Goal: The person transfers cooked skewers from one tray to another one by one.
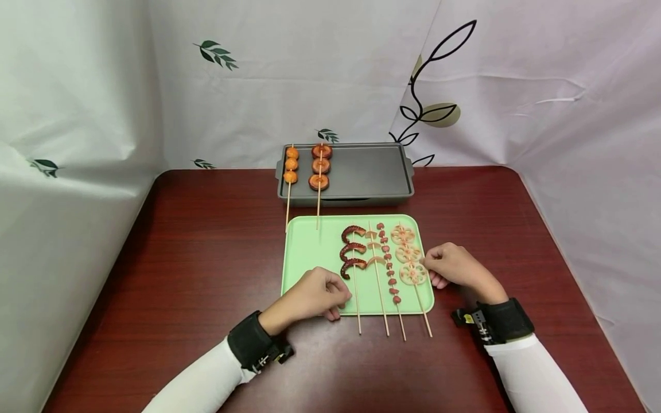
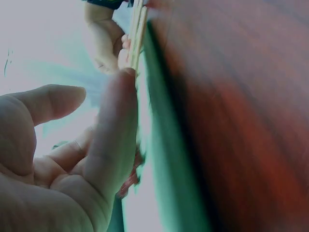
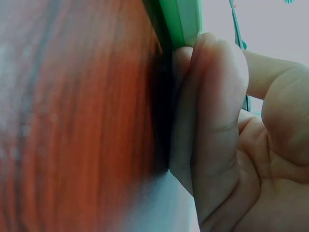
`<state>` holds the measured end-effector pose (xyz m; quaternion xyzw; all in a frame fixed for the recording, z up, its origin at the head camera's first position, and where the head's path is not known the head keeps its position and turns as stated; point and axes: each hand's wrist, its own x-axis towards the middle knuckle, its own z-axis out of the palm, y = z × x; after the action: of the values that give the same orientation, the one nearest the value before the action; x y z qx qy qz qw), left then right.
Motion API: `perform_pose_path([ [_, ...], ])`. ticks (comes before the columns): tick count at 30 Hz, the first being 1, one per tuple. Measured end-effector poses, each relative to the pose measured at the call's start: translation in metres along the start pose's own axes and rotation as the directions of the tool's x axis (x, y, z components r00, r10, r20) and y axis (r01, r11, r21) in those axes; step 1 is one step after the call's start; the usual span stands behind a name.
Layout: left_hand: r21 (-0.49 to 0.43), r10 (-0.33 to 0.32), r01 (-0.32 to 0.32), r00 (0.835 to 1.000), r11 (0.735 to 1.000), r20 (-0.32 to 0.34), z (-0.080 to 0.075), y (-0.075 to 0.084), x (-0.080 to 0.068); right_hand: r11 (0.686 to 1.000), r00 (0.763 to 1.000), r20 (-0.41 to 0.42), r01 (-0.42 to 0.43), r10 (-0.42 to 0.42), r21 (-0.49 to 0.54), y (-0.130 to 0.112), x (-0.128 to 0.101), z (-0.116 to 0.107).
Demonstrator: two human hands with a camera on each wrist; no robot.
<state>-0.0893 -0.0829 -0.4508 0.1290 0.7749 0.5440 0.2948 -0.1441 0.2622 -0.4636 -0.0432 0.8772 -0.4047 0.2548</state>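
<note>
My left hand is over the front left edge of a light green tray, thumb and forefinger apart in the left wrist view, nothing held. Close to its fingertips runs the stick of a skewer of dark red octopus tentacles. At the tray's right side, my right hand pinches the rim; its thumb tip is hidden in the right wrist view. Beside that hand lies a lotus root skewer. Between these two are a skewer of small red pieces and one of thin pinkish slices.
Behind the tray stands a grey grill pan. On its left part lie a skewer of orange balls and a skewer of brown round slices, sticks jutting forward toward the tray. White patterned cloth hangs around the dark red table.
</note>
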Motion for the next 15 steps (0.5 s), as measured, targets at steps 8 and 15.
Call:
perform_pose_path([
  [8, 0.398, 0.247, -0.156, 0.951, 0.904, -0.188, -0.018, 0.019, -0.013, 1.0, 1.0, -0.005, 0.001, -0.001, -0.002, 0.001, 0.001, 0.0],
  [15, 0.512, 0.357, -0.163, 0.882, 0.844, -0.308, -0.03, 0.021, -0.022, 1.0, 1.0, -0.006, 0.0, 0.0, -0.001, 0.003, 0.002, 0.0],
])
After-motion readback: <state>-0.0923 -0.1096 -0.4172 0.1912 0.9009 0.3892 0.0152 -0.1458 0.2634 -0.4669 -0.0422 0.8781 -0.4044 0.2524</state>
